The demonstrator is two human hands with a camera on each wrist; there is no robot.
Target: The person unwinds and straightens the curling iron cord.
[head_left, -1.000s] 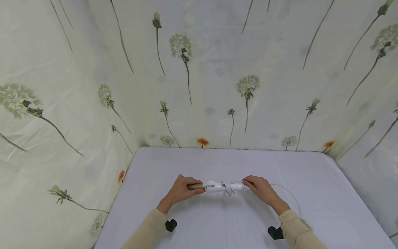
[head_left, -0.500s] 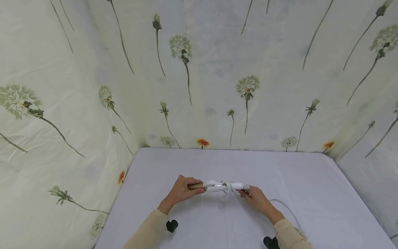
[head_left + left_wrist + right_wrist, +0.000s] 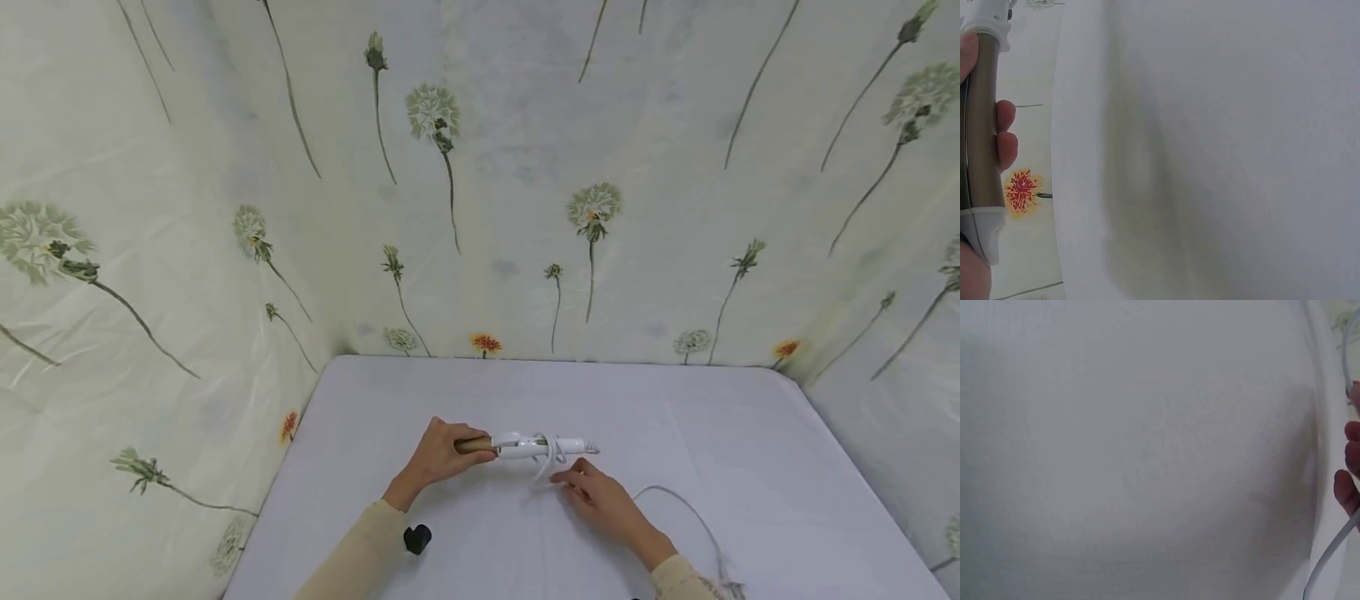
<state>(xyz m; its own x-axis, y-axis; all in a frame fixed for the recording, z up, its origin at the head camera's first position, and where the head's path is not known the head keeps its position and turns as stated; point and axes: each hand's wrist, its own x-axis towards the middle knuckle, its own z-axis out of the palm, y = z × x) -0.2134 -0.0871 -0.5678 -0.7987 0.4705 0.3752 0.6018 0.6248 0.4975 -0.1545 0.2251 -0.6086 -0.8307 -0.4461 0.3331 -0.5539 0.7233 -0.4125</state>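
Over the table, a white curling iron [image 3: 517,448] with a brown barrel is held level by my left hand [image 3: 438,457], which grips the barrel end. The left wrist view shows the brown barrel [image 3: 986,125] with fingertips [image 3: 1007,150] around it. A white cord [image 3: 553,452] is looped around the handle. Below the handle's right end, my right hand [image 3: 603,502] pinches this cord with curled fingers. In the right wrist view the cord [image 3: 1329,556] passes through the fingers [image 3: 1352,456], which are partly cut off by the frame edge.
The rest of the cord [image 3: 686,502] trails over the white-covered table [image 3: 420,387] towards the right sleeve. A small black object [image 3: 417,538] shows beside the left sleeve. Flower-printed curtains [image 3: 510,208] stand behind and at both sides.
My right hand has moved left and down from the handle's right end, drawing a loop of cord below the handle. The left hand keeps its grip almost in place.
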